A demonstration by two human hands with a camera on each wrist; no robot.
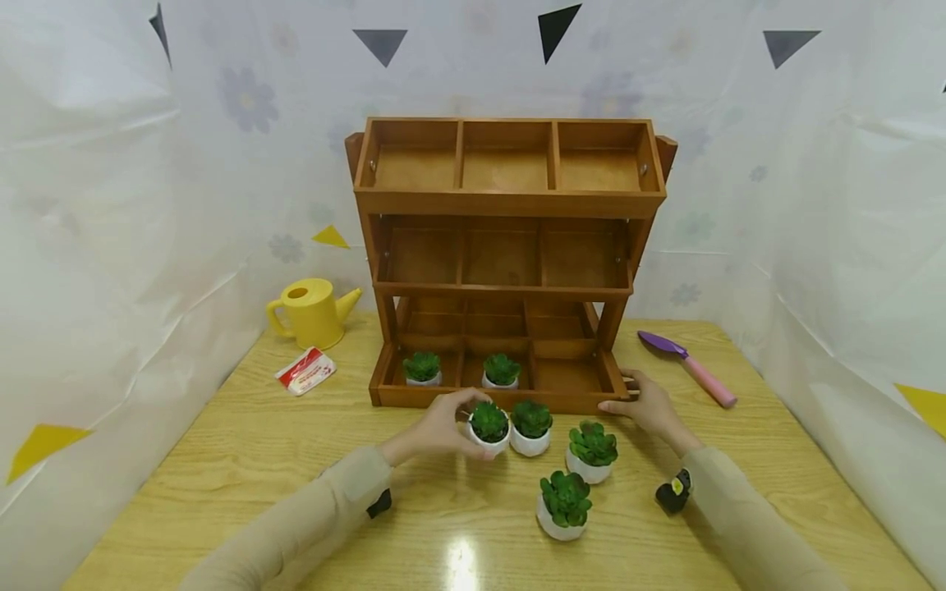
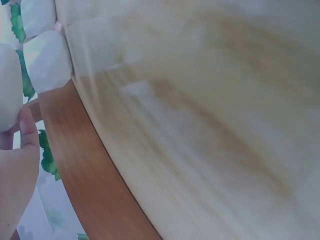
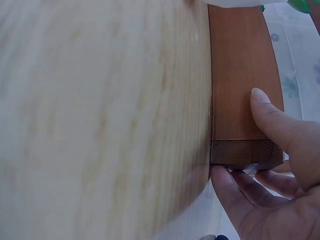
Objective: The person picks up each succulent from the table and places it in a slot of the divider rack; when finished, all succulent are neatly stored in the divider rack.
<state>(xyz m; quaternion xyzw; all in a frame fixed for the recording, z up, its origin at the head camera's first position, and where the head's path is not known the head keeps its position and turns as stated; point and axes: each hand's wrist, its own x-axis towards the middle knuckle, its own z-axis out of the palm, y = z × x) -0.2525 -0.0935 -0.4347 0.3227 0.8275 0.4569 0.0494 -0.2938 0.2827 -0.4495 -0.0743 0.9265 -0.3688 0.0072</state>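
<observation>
My left hand (image 1: 442, 427) grips a small potted succulent (image 1: 489, 425) by its white pot, in front of the wooden shelf's bottom tier. That pot (image 2: 9, 90) shows at the left edge of the left wrist view, with the thumb against it. At the lower right corner of the three-tier wooden shelf (image 1: 510, 201) is my right hand (image 1: 654, 408). In the right wrist view its thumb lies on the shelf's front board (image 3: 240, 75) and its fingers on the end. Two succulents (image 1: 422, 368) (image 1: 502, 371) sit in the bottom tier's left and middle compartments.
Three more potted succulents (image 1: 530, 427) (image 1: 590, 451) (image 1: 564, 505) stand on the table (image 1: 296, 492) between my hands. A yellow watering can (image 1: 310, 313) and a red and white card (image 1: 306, 371) are to the left. A purple trowel with a pink handle (image 1: 687, 365) lies right.
</observation>
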